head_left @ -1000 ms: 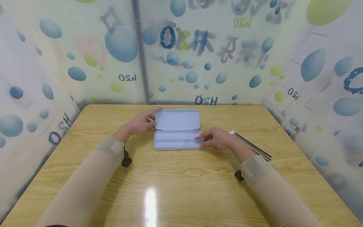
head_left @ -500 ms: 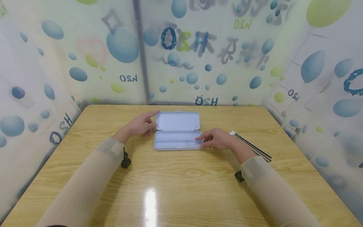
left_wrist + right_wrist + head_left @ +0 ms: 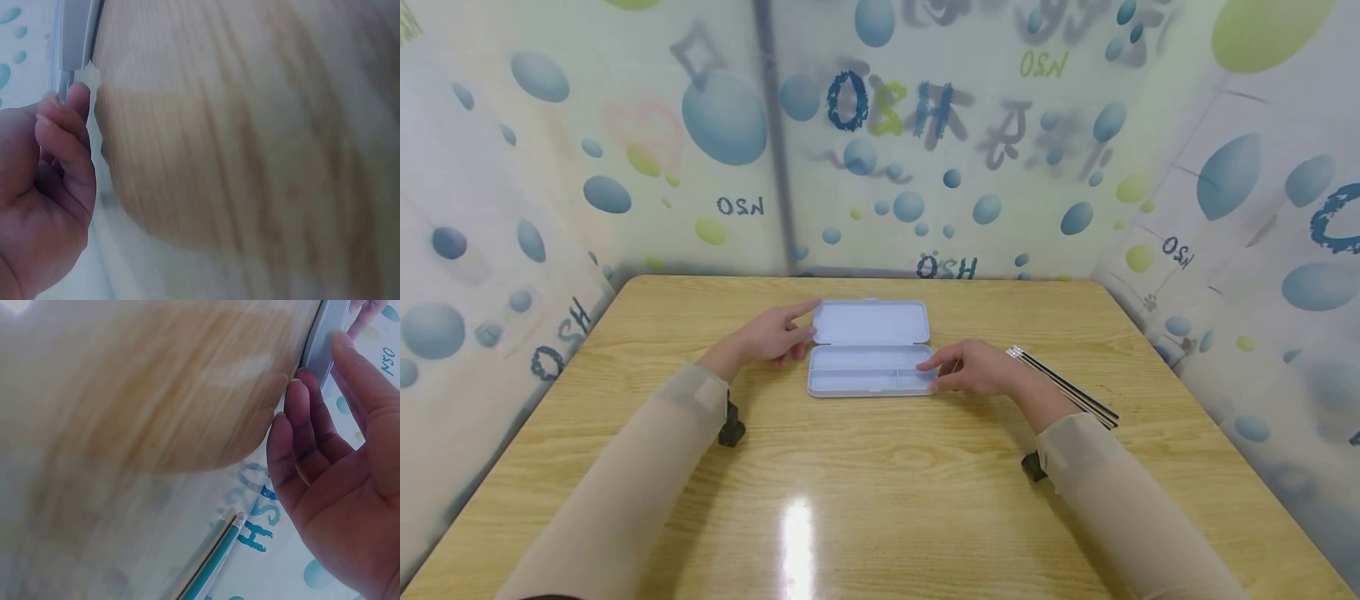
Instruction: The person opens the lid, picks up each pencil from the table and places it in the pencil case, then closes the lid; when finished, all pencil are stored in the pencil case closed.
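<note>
A pale blue pencil case lies opened out on the table, its lid folded back behind the compartment half. At the lid's left edge is my left hand, index finger stretched to the far corner and thumb by the side. In the left wrist view, the other fingers are bent, close to the case's end. My right hand pinches the right end of the case, with a fingertip over the small compartment and the thumb by the front wall. The right wrist view shows that thumb against the case.
Several thin dark pencil-like sticks with silvery ends lie right of the case, partly behind the right wrist. The wood-grain table meets a patterned wall covering at the back and sides.
The lid has tipped further back and lies flatter. My left hand has come down slightly with it, its index fingertip drawing back to the lid's corner. My right hand stays in place.
</note>
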{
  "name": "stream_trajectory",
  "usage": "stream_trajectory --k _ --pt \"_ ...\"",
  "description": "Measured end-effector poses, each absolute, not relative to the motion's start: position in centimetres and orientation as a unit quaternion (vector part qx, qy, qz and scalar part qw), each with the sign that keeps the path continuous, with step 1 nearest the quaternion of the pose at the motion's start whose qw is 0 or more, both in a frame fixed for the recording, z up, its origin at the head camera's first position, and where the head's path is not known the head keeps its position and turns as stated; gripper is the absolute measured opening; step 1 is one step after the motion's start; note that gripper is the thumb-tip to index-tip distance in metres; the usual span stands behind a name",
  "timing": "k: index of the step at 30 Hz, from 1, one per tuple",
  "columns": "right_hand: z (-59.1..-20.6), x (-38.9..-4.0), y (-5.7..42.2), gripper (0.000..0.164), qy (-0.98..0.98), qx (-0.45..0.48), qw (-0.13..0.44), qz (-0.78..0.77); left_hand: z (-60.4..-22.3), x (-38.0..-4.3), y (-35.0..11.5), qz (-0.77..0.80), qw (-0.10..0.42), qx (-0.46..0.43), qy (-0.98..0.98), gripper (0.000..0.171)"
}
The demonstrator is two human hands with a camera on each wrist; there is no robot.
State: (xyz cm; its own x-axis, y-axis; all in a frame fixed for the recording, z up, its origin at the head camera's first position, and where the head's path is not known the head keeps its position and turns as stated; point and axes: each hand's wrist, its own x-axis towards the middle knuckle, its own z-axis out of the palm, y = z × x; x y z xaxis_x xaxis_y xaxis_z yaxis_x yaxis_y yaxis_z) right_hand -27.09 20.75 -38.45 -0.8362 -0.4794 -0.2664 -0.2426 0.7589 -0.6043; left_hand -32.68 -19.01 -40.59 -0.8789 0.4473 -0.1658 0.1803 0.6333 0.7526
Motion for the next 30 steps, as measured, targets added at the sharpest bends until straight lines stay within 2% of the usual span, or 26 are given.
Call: stream_trajectory --k 10,30 --pt "-38.2 -27.17 20.67 0.036 0.914 -0.197 0.209 -0.286 -40.23 -32.56 -19.06 0.38 0.195 0.165 0.889 0.066" --pt "-38.48 -26.99 20.86 0.035 0.922 -0.217 0.193 -0.257 -40.65 -32.04 -19.12 0.394 0.176 0.17 0.886 0.07"
